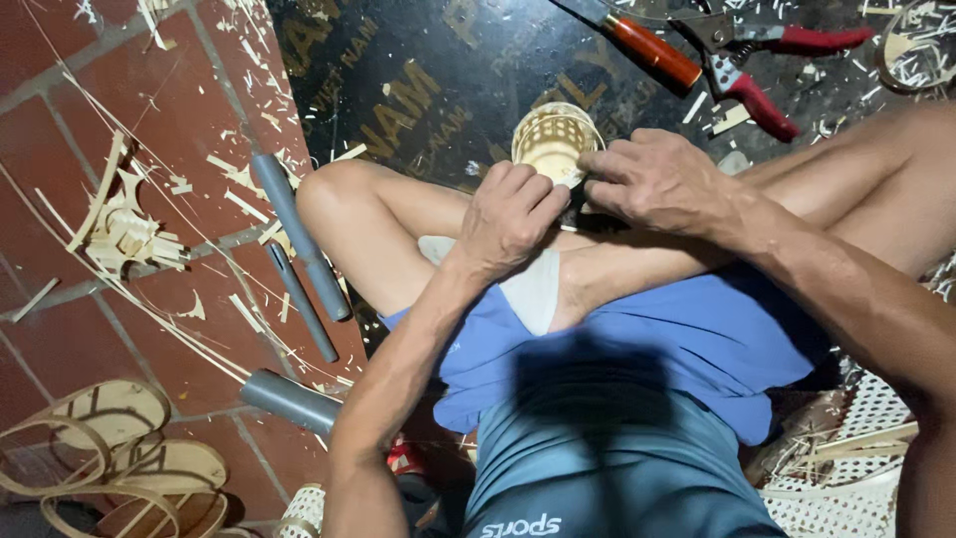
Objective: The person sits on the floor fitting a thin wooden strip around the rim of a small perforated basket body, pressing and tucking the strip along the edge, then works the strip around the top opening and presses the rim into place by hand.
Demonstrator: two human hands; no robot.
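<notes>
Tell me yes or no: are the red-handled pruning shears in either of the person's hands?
No. The pruning shears lie on the dark board, while the left hand and right hand grip the small woven basket.

We see even, moderately bright light from above. Our head throws a soft dark shadow on the blue shorts (637, 399). The black board (448, 80) shows faint sheen. Focus is sharp centrally; the corners look slightly stretched and softer.

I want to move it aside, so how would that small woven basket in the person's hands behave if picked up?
The small woven basket looks light: thin pale strips with open gaps. It probably flexes if squeezed, so it may be fragile. Being round, it might roll if laid sideways. Both the left hand and the right hand steady it.
</notes>
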